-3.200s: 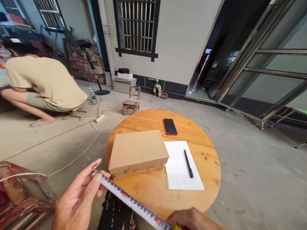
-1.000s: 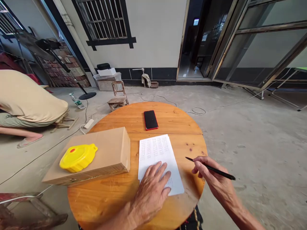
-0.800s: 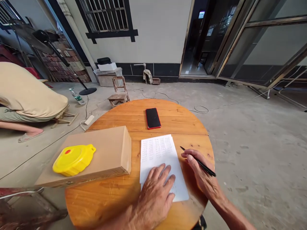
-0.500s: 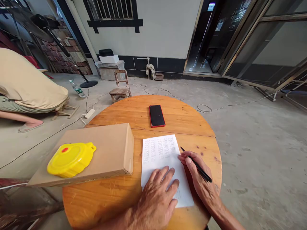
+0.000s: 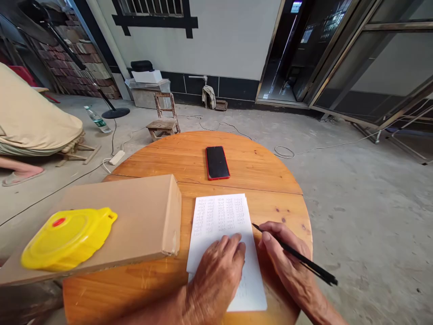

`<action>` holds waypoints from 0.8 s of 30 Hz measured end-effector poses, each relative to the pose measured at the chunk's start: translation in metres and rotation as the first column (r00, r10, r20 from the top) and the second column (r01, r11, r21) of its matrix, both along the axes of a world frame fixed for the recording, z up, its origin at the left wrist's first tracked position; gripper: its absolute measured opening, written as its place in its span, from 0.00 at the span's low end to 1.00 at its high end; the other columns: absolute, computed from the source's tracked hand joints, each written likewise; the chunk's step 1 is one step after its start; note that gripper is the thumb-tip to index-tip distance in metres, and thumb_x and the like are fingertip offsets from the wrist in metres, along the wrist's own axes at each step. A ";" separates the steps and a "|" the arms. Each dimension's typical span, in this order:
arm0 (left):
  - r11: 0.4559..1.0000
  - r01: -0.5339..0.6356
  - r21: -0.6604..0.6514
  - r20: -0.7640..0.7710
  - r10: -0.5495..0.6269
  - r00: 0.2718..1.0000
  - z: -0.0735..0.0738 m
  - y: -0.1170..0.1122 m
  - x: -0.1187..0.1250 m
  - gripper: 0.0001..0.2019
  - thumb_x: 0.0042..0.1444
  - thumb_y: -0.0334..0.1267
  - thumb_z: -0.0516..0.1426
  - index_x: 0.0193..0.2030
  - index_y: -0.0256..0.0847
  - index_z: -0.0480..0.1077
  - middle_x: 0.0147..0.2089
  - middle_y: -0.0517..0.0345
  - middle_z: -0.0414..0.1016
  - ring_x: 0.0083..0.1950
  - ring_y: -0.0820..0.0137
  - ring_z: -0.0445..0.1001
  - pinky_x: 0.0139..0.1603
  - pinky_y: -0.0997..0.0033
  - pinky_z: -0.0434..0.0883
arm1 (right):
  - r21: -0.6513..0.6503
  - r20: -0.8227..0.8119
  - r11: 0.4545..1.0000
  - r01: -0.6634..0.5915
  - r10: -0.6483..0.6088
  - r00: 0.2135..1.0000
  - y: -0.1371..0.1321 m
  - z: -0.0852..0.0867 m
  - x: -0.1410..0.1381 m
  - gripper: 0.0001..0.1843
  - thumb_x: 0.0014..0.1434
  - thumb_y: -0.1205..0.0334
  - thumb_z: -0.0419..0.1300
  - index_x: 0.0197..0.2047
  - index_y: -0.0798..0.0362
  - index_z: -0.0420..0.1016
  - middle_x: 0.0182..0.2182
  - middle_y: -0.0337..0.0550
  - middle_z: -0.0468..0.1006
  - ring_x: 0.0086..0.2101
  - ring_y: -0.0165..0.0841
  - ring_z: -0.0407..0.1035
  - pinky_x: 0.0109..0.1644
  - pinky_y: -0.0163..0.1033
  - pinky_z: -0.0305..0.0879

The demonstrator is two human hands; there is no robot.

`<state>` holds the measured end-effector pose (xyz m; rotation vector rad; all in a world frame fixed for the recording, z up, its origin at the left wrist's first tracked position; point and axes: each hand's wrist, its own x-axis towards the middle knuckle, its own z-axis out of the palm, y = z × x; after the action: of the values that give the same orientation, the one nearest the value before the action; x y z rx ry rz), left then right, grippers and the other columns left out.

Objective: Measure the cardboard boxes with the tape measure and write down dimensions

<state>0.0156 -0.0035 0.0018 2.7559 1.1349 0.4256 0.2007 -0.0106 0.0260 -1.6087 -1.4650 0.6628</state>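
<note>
A black pen is gripped in my right hand, just off the right edge of a white sheet of paper. Its tip points up and left, close to the sheet's edge. Columns of small handwritten figures cover the upper part of the paper; fainter marks show low on it. My left hand rests palm down on the paper's lower half, fingers slightly bent and close together, hiding part of the page. The paper lies on a round wooden table.
A red-edged phone lies beyond the paper. On the left, a cardboard box bears a yellow plastic case. Past the table stand a small wooden chair and a bottle. A seated person is at the far left.
My left hand's fingers have drawn closer together. The pen has tilted lower in my right hand, its back end swinging out to the right. The view has shifted slightly.
</note>
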 end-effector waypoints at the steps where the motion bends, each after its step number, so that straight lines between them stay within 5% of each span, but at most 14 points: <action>1: 1.000 -0.005 0.020 0.002 0.005 1.000 -0.003 0.000 0.000 0.17 0.59 0.22 0.50 0.54 0.34 0.68 0.55 0.46 0.72 0.45 0.60 0.72 0.44 0.58 0.75 | -0.030 0.014 0.999 -0.028 0.028 1.000 0.002 0.000 -0.002 0.10 0.64 0.54 0.55 0.39 0.48 0.75 0.26 0.37 0.77 0.27 0.34 0.71 0.33 0.36 0.67; 12: 0.999 -0.005 0.053 0.041 0.003 0.999 -0.006 -0.001 -0.001 0.21 0.59 0.23 0.48 0.59 0.30 0.67 0.58 0.43 0.72 0.45 0.60 0.74 0.44 0.59 0.74 | -0.064 0.010 0.988 -0.140 0.140 0.990 0.026 -0.007 -0.014 0.10 0.64 0.59 0.54 0.32 0.51 0.71 0.24 0.35 0.72 0.25 0.29 0.65 0.30 0.33 0.63; 19: 0.987 -0.082 0.140 0.184 0.056 0.981 -0.013 -0.002 0.001 0.21 0.61 0.27 0.44 0.54 0.36 0.72 0.58 0.48 0.73 0.43 0.62 0.73 0.42 0.60 0.72 | -0.026 0.017 0.993 -0.112 0.113 0.993 0.027 -0.008 -0.016 0.10 0.64 0.60 0.54 0.31 0.51 0.70 0.22 0.34 0.71 0.24 0.28 0.64 0.29 0.32 0.62; 24: 0.986 -0.088 0.140 0.124 0.070 0.990 -0.011 -0.003 0.002 0.21 0.62 0.26 0.44 0.58 0.33 0.69 0.57 0.48 0.74 0.42 0.63 0.73 0.43 0.61 0.72 | -0.002 0.063 0.986 -0.169 0.169 0.984 0.025 -0.007 -0.018 0.09 0.64 0.62 0.54 0.31 0.51 0.70 0.24 0.35 0.73 0.25 0.28 0.66 0.31 0.32 0.64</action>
<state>0.0178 -0.0063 -0.0090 2.7697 1.2331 0.6988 0.1831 0.0148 0.0193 -1.5262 -1.6613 0.7097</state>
